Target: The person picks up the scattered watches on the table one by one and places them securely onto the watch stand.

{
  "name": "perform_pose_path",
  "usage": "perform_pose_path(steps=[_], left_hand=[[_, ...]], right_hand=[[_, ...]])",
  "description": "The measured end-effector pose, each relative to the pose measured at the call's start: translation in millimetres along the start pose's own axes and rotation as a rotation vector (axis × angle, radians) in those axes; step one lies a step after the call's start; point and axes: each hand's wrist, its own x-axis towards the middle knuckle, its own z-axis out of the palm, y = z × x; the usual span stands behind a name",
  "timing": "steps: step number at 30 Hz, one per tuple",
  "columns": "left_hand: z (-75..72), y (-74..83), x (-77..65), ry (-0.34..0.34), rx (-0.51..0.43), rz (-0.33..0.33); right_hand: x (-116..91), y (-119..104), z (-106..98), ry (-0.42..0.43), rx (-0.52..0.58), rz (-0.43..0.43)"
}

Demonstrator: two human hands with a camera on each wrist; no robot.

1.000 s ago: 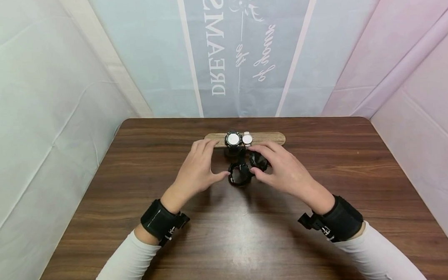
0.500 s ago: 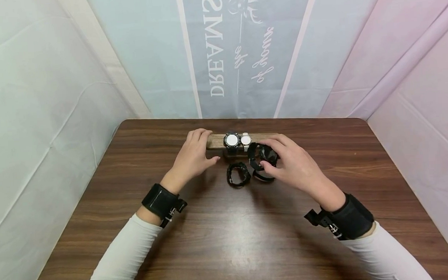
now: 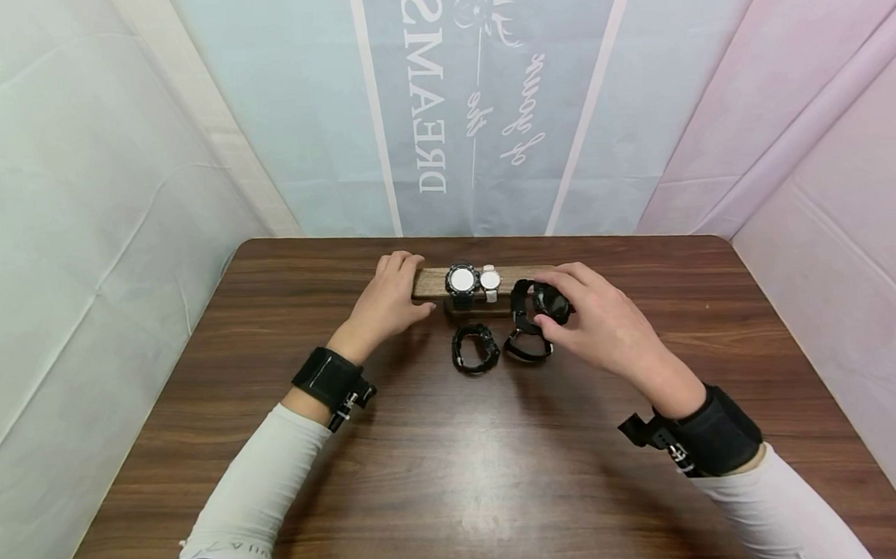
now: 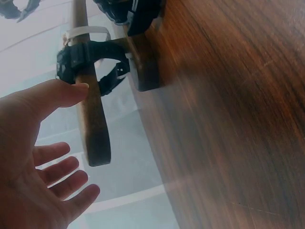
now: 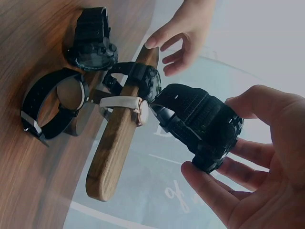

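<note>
In the head view my right hand (image 3: 603,318) pinches a black watch (image 3: 552,303) by its case, thumb on one side and fingers on the other. Its closed strap loops toward the wooden stand's bar (image 5: 112,162). My left hand (image 3: 383,303) is at the bar's left end, fingers loosely spread and thumb beside it, as the left wrist view also shows. Round the bar sit a black watch with a white dial (image 3: 461,279) and, beside it, a smaller white-strapped watch (image 3: 490,279).
Two more black watches rest on the brown table (image 3: 442,480) in front of the stand: a chunky one (image 5: 93,40) and a slimmer one (image 5: 47,102) with a round case. Pale fabric walls (image 3: 275,112) surround the table's back and sides.
My right hand has lifted the black watch and moved it right, away from the other watches. My left hand has shifted back and left, from near the table watches to the bar's end.
</note>
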Motion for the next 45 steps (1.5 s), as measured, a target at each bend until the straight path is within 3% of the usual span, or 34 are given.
perform_pose_path(steps=[10, 22, 45], left_hand=[[3.1, -4.6, 6.9, -0.048, -0.026, -0.021], [3.9, -7.3, 9.2, -0.035, -0.02, 0.028], [5.8, -2.3, 9.6, -0.059, 0.006, 0.008]], right_hand=[[0, 10, -4, -0.013, -0.021, 0.035], [-1, 20, -10, -0.065, -0.032, 0.103], [-6, 46, -14, -0.108, -0.067, 0.224]])
